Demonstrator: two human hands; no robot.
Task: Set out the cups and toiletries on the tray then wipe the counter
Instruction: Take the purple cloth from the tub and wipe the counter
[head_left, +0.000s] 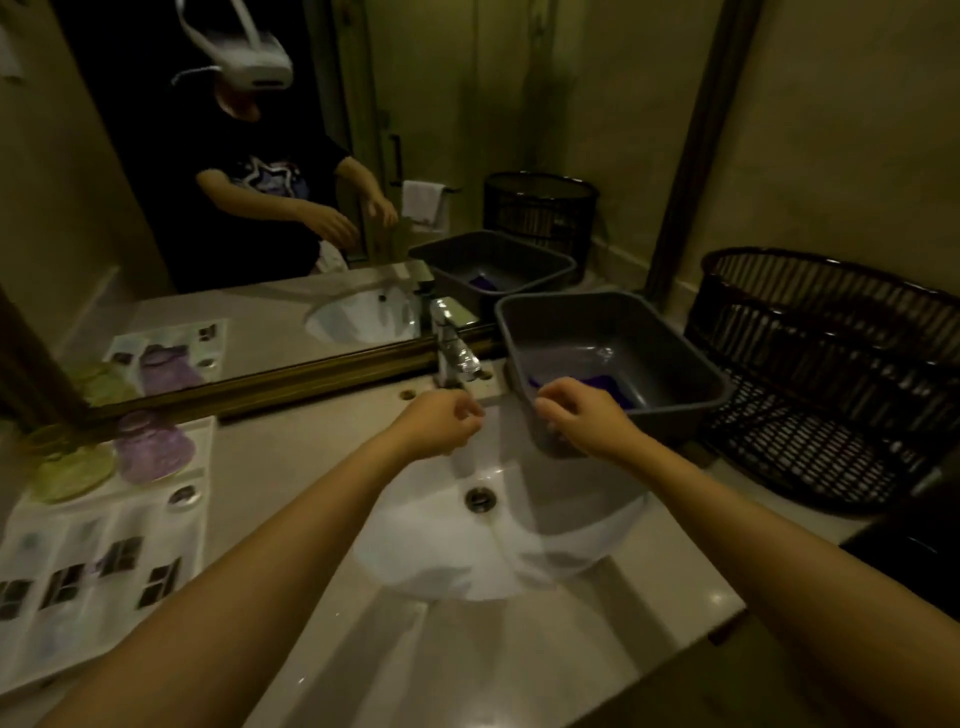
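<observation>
A white tray (200, 470) lies on the counter at the left. On its far end stand a purple cup (153, 449) and a green cup (67, 465), both upside down; several flat toiletry packets (119, 556) lie in rows nearer me. My left hand (441, 423) hovers over the far rim of the sink with fingers loosely curled, holding nothing. My right hand (582, 415) hangs just in front of a grey plastic tub (675, 338), fingers curled, also holding nothing. A purple cloth (605, 384) lies in water inside the tub.
A white sink (545, 525) with a metal drain sits mid-counter, and a chrome tap (454, 345) stands behind it. A dark wicker basket (831, 374) fills the right end of the counter. The mirror (260, 182) runs along the back wall.
</observation>
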